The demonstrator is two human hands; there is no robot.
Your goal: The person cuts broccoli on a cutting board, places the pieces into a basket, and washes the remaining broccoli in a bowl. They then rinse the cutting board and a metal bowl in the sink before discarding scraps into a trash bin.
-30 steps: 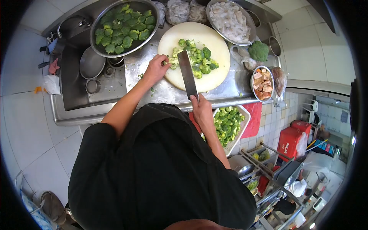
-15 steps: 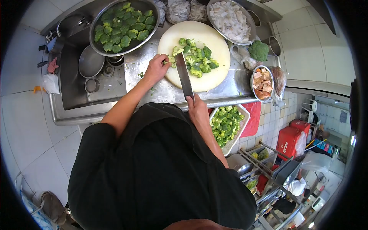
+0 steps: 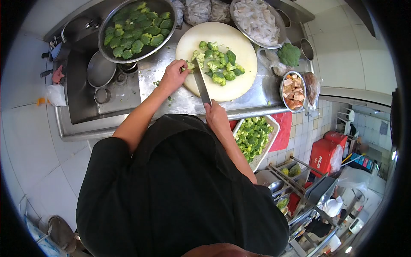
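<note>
My left hand [image 3: 174, 77] is closed at the left edge of the round white cutting board [image 3: 195, 38]. Its fingertips pinch a broccoli piece [image 3: 189, 66]. My right hand [image 3: 217, 116] wraps round the handle of a knife [image 3: 201, 84], near the counter's front edge. The blade slants across the board, its far end right beside the held piece; whether it touches is too small to tell. Cut broccoli florets [image 3: 220, 64] lie in a loose pile to the right of the blade.
A metal bowl of broccoli in water [image 3: 101, 40] stands back left, above the sink [image 3: 77, 107]. Back right are a bowl of pale strips [image 3: 280, 36], a whole broccoli head [image 3: 289, 55] and a bowl of pinkish chunks [image 3: 293, 92]. Below the counter sits a basket of florets [image 3: 272, 133].
The knife has shifted slightly left and its blade slants more, closer to the held broccoli. My right hand has moved a little left and away from me. My left hand stays nearly still.
</note>
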